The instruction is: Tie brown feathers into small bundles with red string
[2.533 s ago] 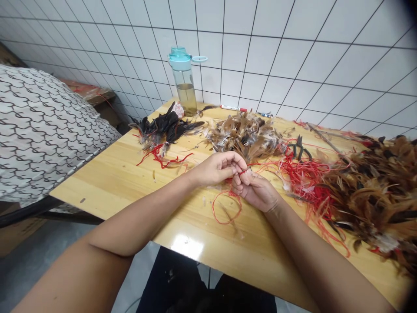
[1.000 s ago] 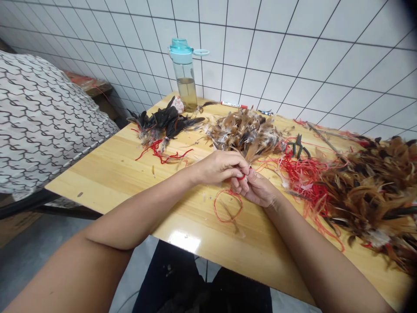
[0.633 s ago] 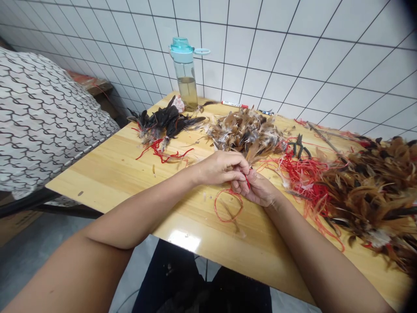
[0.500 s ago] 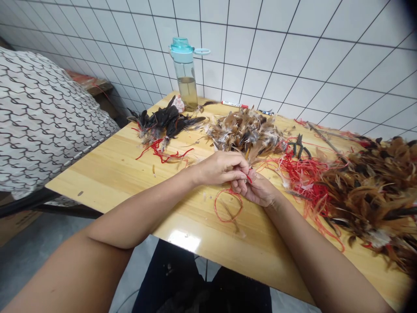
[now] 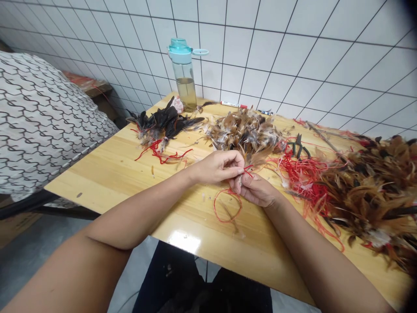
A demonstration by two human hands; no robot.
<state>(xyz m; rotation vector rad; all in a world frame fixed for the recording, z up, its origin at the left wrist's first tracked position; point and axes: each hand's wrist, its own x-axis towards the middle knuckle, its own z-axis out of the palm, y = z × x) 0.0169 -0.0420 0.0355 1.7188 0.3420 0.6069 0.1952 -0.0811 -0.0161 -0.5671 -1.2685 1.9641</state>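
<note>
red string (image 5: 248,172), beside the feather pile (image 5: 244,132), now shows slightly more between left hand (image 5: 217,167) and right hand (image 5: 259,190), each grip pinching it; tying looks unfinished.

Your wooden table (image 5: 107,174) backs onto a white tiled wall (image 5: 293,43). Left of the table lies patterned fabric (image 5: 42,126), with grey floor (image 5: 29,265) below. Light glints on the table's near edge.

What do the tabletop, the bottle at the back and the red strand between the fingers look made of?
Tabletop: light wood or laminate, glossy varnish; plank grain and glare show. Bottle: clear plastic probably, teal lid; liquid shows through. Red strand, pinched by left hand and right hand: thin limp cord, string or plastic, cannot tell.
</note>
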